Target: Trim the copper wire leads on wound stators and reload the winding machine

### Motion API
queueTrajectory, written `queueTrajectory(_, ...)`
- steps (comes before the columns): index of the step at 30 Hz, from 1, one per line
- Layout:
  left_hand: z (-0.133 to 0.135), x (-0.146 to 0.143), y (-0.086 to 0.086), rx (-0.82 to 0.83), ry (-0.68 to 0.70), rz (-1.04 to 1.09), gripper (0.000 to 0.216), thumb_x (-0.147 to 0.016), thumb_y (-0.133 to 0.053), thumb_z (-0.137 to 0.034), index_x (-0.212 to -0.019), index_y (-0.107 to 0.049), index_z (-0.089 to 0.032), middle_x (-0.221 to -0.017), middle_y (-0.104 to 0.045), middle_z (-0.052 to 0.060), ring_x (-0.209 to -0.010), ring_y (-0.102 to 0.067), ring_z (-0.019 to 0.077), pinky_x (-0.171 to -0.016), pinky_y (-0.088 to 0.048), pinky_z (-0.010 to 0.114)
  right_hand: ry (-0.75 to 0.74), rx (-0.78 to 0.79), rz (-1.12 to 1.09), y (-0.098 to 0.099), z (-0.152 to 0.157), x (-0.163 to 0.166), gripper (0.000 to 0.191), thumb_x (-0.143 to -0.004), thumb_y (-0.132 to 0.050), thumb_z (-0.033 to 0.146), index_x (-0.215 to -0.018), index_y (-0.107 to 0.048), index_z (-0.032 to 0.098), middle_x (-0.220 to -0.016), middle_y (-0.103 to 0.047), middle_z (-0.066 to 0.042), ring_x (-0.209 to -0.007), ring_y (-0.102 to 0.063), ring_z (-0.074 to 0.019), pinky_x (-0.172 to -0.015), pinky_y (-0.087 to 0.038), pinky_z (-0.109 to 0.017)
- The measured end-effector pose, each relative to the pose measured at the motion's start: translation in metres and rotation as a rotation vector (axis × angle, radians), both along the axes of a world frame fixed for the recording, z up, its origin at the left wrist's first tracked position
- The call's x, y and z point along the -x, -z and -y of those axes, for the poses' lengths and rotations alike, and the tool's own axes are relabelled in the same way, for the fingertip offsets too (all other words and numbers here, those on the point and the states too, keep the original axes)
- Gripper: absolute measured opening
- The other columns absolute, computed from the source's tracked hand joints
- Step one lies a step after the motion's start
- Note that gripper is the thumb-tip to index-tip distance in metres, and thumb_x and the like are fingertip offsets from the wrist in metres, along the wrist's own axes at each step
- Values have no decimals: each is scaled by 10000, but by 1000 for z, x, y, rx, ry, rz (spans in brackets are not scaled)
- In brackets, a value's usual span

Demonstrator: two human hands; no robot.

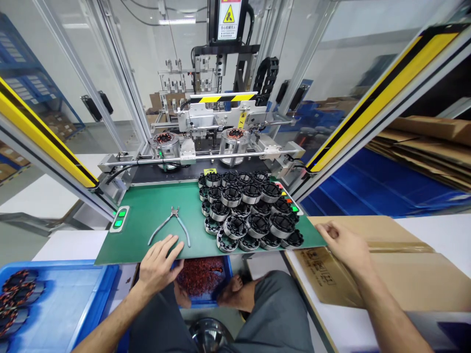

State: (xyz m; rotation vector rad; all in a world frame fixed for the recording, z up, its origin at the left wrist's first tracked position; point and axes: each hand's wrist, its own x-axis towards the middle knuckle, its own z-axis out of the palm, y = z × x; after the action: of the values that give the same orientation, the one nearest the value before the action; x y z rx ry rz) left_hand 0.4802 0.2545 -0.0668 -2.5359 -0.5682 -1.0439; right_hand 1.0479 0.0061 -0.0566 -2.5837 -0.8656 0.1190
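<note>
My left hand [159, 264] lies flat on the front edge of the green mat [147, 220], fingers spread, holding nothing. Its fingertips are just below the grey-handled pliers [170, 223]. My right hand [344, 242] rests on a cardboard box [386, 264] at the mat's right corner, fingers loosely curled, with nothing visible in it. Several black stator rings [246, 211] are stacked on the right half of the mat, between the two hands.
Behind the mat stands a machine with two fixtures [200, 142] holding copper-wound stators. A blue tray [55, 304] with wound stators is at the lower left. A blue bin of copper scraps [202, 277] sits under the mat. Yellow-striped guard rails flank both sides.
</note>
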Motion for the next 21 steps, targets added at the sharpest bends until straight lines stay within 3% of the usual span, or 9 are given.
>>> queueTrajectory(21, 2, -2, -3, -6, 3, 4, 319, -1102, -751, -251, -1413, -811, -216, -1405, -897, 99, -1263, -865, 295, -1092, -616, 437, 7, -7, 8, 9, 2, -7, 551, -857, -481, 815, -871, -653, 291, -886, -765, -114, -896, -740, -343, -828, -490, -459)
